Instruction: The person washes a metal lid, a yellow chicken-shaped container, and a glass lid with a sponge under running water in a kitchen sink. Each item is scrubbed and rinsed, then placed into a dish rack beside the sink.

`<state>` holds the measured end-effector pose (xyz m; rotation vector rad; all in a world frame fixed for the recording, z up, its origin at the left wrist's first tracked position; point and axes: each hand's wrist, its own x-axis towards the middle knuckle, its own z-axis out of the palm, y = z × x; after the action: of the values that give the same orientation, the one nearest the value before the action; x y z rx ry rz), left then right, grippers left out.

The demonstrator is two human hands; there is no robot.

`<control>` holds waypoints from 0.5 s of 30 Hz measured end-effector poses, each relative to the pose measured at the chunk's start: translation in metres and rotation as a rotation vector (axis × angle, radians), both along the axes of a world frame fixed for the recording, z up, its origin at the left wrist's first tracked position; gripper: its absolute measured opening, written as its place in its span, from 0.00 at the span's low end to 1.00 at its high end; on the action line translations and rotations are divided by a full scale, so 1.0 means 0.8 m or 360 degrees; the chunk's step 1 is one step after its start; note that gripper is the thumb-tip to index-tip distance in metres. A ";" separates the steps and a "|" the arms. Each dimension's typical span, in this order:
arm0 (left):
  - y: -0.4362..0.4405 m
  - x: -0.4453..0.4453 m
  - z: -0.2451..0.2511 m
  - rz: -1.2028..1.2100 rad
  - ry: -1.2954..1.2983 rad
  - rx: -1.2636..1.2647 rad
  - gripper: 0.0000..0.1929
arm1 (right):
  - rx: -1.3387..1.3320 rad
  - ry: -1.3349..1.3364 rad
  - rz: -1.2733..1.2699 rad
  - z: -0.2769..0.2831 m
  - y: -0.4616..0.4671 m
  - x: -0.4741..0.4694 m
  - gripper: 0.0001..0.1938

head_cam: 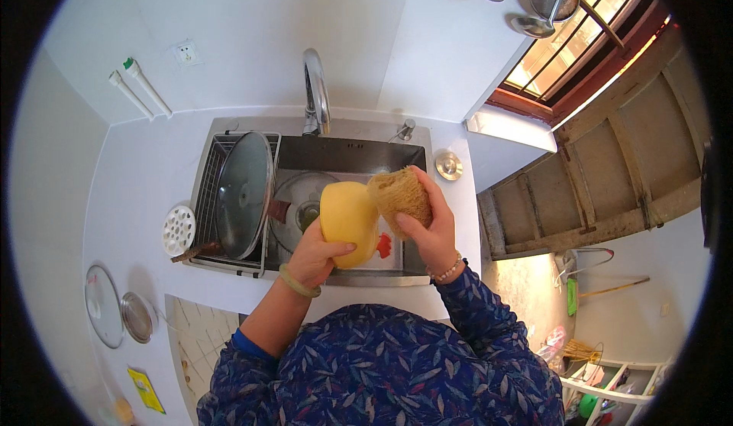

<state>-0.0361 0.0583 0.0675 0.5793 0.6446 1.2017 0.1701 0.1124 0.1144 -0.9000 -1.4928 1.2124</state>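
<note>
A yellow bowl (348, 220) is gripped by my left hand (316, 254), tilted on its side above the steel sink (355, 145). My right hand (430, 228) holds a tan loofah sponge (401, 200), which meets the bowl's right side. Beneath them, a round clear glass lid (292, 188) appears to lie in the basin around the drain. A red thing (384, 245) shows just right of the bowl; what it is I cannot tell. The inside of the bowl is hidden from view.
On the sink's left, a wire rack (206, 197) bears a large pan lid (243, 197). Behind the basin rises a chrome faucet (316, 91). A white perforated disc (178, 231) lies left of the rack, and a metal drain stopper (449, 165) sits on the counter at right.
</note>
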 end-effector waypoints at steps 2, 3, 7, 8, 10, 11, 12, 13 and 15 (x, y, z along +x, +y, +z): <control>0.001 0.001 0.001 0.0026 -0.0003 0.0032 0.33 | 0.0455 -0.0399 -0.0030 -0.003 -0.001 -0.002 0.35; 0.002 0.001 0.001 0.0039 0.0054 0.0022 0.33 | 0.0684 -0.0595 -0.0045 -0.005 -0.002 -0.003 0.35; 0.003 0.001 0.003 0.0070 0.0252 0.0004 0.34 | 0.0862 -0.0791 -0.0054 -0.009 -0.008 -0.012 0.36; 0.003 0.001 0.004 0.0073 0.0295 0.0006 0.34 | 0.0848 -0.0849 -0.0104 -0.012 -0.005 -0.012 0.36; -0.001 -0.001 0.004 0.0009 0.0310 0.0024 0.35 | 0.0819 -0.0963 -0.0205 -0.017 0.005 -0.011 0.36; -0.003 -0.002 0.005 -0.0024 0.0317 0.0033 0.35 | 0.0777 -0.0944 -0.0219 -0.016 0.007 -0.012 0.36; -0.004 -0.002 0.006 -0.0030 0.0307 0.0069 0.35 | 0.0734 -0.0924 -0.0232 -0.016 0.008 -0.012 0.35; -0.006 -0.001 0.007 -0.0037 0.0296 0.0106 0.34 | 0.0692 -0.0905 -0.0245 -0.016 0.009 -0.012 0.35; -0.007 -0.001 0.007 -0.0033 0.0298 0.0148 0.33 | 0.0729 -0.0930 -0.0244 -0.015 0.010 -0.014 0.35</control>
<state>-0.0367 0.0528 0.0730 0.7817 0.7410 1.1714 0.1588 0.1201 0.1027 -1.0708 -2.0087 0.4656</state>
